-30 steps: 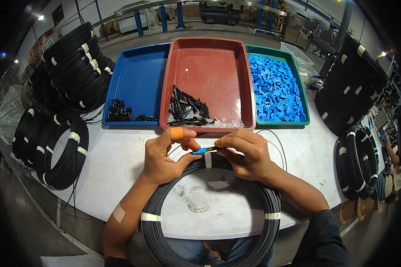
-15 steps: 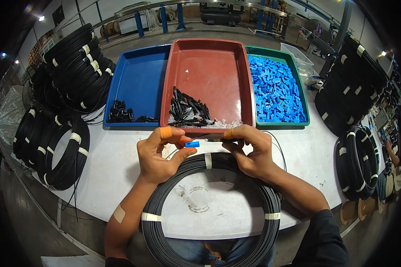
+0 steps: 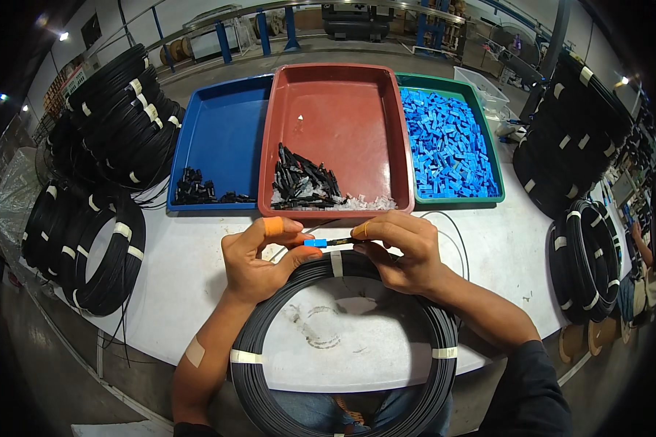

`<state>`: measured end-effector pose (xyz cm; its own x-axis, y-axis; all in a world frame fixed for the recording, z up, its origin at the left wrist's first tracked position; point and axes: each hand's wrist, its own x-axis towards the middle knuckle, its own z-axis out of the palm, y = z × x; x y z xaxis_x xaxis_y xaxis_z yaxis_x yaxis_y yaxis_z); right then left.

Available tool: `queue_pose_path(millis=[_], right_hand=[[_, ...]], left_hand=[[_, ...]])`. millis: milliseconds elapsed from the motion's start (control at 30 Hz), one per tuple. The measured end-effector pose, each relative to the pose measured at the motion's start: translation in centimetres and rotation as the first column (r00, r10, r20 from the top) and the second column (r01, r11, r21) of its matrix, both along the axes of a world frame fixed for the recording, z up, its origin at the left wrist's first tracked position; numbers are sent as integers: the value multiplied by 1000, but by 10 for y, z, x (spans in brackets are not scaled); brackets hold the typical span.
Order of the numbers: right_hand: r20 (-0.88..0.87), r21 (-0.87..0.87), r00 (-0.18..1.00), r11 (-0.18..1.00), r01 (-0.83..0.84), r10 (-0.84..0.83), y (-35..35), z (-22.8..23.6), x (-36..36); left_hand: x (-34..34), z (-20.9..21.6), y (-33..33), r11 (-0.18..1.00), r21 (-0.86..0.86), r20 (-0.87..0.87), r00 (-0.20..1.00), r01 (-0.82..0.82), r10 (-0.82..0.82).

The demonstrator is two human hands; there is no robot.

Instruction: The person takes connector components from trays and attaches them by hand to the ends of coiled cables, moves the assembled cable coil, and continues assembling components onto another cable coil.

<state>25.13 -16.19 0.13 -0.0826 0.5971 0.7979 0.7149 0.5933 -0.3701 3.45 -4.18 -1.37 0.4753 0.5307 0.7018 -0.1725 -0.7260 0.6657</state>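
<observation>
Between the thumb and fingers of my left hand (image 3: 259, 262) is a small blue plastic connector housing (image 3: 315, 243). My right hand (image 3: 404, 251) pinches a thin black cable connector (image 3: 339, 242), whose tip meets the housing's right end; how far it sits inside cannot be made out. Orange tape wraps a finger on each hand. Below them a coil of black cable (image 3: 441, 320), bound with white tape, lies partly on the table and overhangs its near edge above my lap. My hands are over the coil's far side.
Behind my hands stand a blue tray (image 3: 226, 131) with small black parts, a red tray (image 3: 335, 109) with black pieces and clear plastic bits, and a green tray (image 3: 444, 84) full of blue housings. Cable coils are stacked at left (image 3: 116, 116) and right (image 3: 568, 138) of the white table (image 3: 189, 291).
The black connector in my right hand has come into line with the blue housing, and the two now touch. Both hands have moved slightly; the right one shifted a little left.
</observation>
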Motion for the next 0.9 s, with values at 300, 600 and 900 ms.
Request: queue_pose_path(millis=[300,600,900], right_hand=[[79,-10,997,1000,-11,12,0,-1,-4],[64,-114,997,992,50,-43,3,-3,-8],[-151,-319,988,948,-22,-28,3,-5,-2]], left_hand=[[8,16,-6,912,407,-29,998,-46,63],[10,17,-12,948,304,-76,990,-94,123],[6,8,-6,996,86,-123,992,26,-16]])
